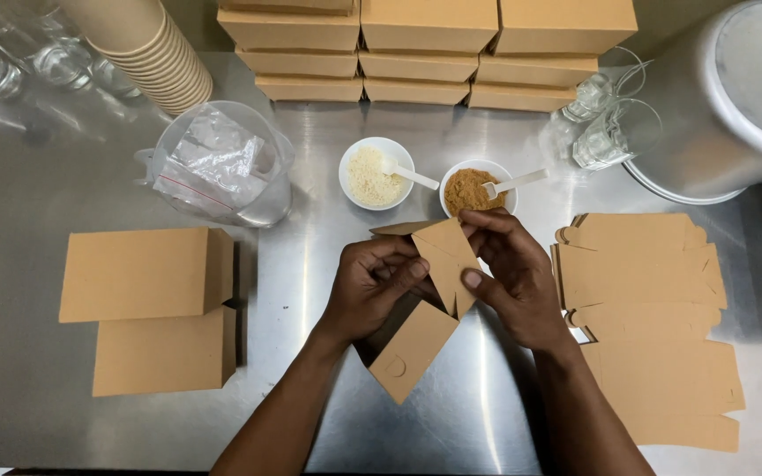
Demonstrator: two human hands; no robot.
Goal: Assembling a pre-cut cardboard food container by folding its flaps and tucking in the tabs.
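Observation:
Both hands hold a half-folded brown cardboard box point(421, 339) above the steel counter point(37, 185). My left hand point(368, 282) grips its left side with the thumb across the front. My right hand point(509, 273) pinches an upper flap of the same box, thumb pressed on the fold. A lower flap with a small tab slot hangs down toward me. Two finished brown boxes point(147, 273) lie at my left. A pile of flat unfolded box blanks point(646, 291) lies at my right.
Behind the hands stand a white bowl of pale powder point(376, 176) and a white bowl of brown powder point(469, 189), each with a white spoon. A clear jug holding a plastic bag point(222, 167), stacked paper cups point(147, 48), stacked boxes point(425, 53), glasses and a large metal pot point(734, 97) line the back.

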